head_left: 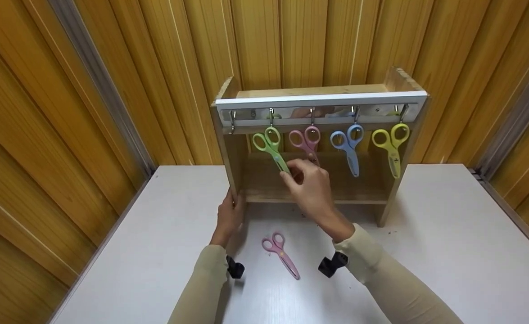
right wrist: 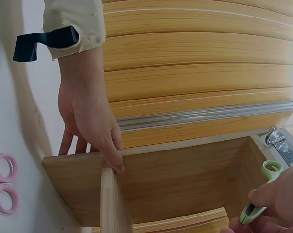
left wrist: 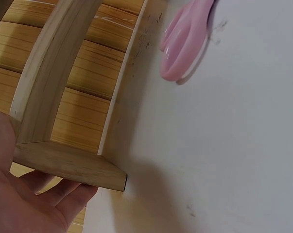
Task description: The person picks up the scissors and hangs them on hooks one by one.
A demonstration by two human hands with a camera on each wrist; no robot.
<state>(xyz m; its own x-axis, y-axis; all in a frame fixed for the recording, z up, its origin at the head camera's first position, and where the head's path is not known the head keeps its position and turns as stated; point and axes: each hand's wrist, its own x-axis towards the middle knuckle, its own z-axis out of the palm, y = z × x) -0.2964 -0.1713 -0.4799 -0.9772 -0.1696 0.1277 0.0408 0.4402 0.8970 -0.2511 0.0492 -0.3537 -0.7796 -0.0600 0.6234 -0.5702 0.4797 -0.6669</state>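
Support seems to come from the left hand (head_left: pixel 230 216), curled round the lower left edge of the pale wooden rack (head_left: pixel 264 186). Above it, the leftmost silver hook (head_left: pixel 232 122) is bare. Next, light-green plastic scissors (head_left: pixel 272 147) have one loop at the second hook (head_left: pixel 271 118), their blades pinched in the right hand (head_left: pixel 311 186). Pink plastic scissors (head_left: pixel 283 256) lie on the white counter (head_left: pixel 156 247) before the rack. I'd judge the green pair is being hung; next calls for a clean release once its loop sits.

No legible text or numbers, only tiny unreadable dark marks (head_left: pixel 396 160) on the yellow scissors (head_left: pixel 393 150).
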